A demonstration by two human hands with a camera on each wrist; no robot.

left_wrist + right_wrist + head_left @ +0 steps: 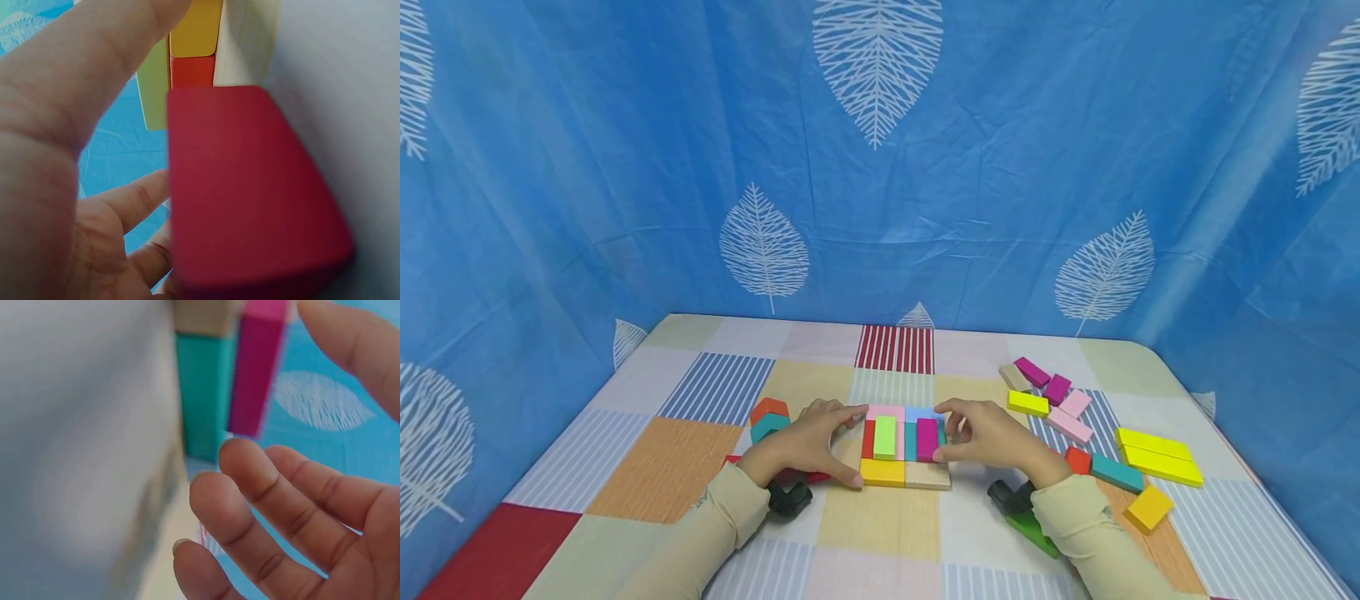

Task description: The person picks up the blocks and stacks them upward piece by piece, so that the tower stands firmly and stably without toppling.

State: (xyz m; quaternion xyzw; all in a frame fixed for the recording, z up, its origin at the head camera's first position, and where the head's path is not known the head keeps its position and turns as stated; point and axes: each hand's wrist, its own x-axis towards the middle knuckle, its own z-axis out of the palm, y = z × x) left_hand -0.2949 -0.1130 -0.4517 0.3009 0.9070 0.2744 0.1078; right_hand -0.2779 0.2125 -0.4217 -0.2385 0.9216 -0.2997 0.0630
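A flat rectangle of coloured blocks lies mid-table, with a yellow block (882, 472) and a plain wood block (928, 476) along its near side. On top sit a lime green block (884, 437) and a magenta block (927, 439). My left hand (815, 440) spreads around the left side, thumb by the yellow block's corner and index finger near the far pink block (886, 412). At the right side is my right hand (988, 433), its thumb tip right at the magenta block's near end. Its other fingers bend loosely beside a teal block (201, 394), nothing gripped between them.
Orange (770, 407) and teal (769, 426) blocks lie left of my left hand. A red block (250, 187) lies under that wrist. Several pink, magenta and yellow blocks lie far right, with long yellow blocks (1161, 457) nearer. A green block (1032, 533) lies by my right wrist.
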